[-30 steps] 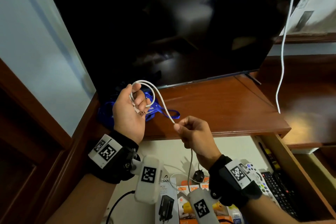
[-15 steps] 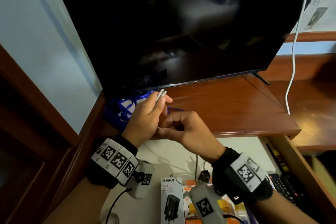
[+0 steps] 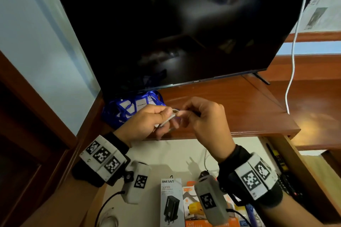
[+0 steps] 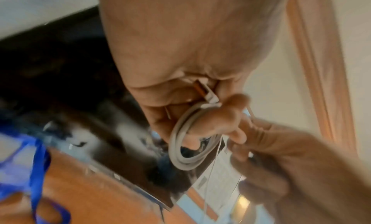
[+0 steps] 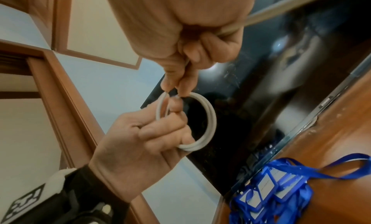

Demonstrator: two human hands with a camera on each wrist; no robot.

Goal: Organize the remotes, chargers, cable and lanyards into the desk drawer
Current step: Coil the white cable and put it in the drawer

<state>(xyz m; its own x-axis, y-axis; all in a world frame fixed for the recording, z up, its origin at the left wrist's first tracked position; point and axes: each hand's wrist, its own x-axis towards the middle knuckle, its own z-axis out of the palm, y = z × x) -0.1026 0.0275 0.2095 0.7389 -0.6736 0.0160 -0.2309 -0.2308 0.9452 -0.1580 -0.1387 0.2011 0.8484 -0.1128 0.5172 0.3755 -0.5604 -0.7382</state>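
Left hand [image 3: 145,122]: raised over the front edge of the desk top, fingers curled through a small coil of white cable [image 5: 202,121]; plug end tucked against the palm in the left wrist view.
Right hand [image 3: 206,116]: just beside the left, knuckles up, thumb and forefinger pinching the cable at the top of the coil; remaining fingers curled in.
Cable: wound in several round loops, held in the air between both hands, above the desk edge and clear of the drawer; a loose length running out past the right hand's fingers in the right wrist view.
Lanyards [image 3: 132,107]: blue heap with white card holders, lying on the desk top [image 3: 230,108] beneath the left end of the television [image 3: 175,24], behind the left hand.
Drawer [image 3: 302,171]: pulled open below the desk top, pale lining showing.
Charger boxes [image 3: 170,202]: lying in the drawer's near middle, one white box printed ONESAM with a black plug pictured, orange and yellow packs just beside it on the right.
Remotes [image 3: 280,164]: dark, along the drawer's right wall, partly hidden by the right wrist.
Hanging white cord [image 3: 293,46]: dangling down past the television's right edge, ending over the desk top.
Wrists: black bands with white marker blocks on both.
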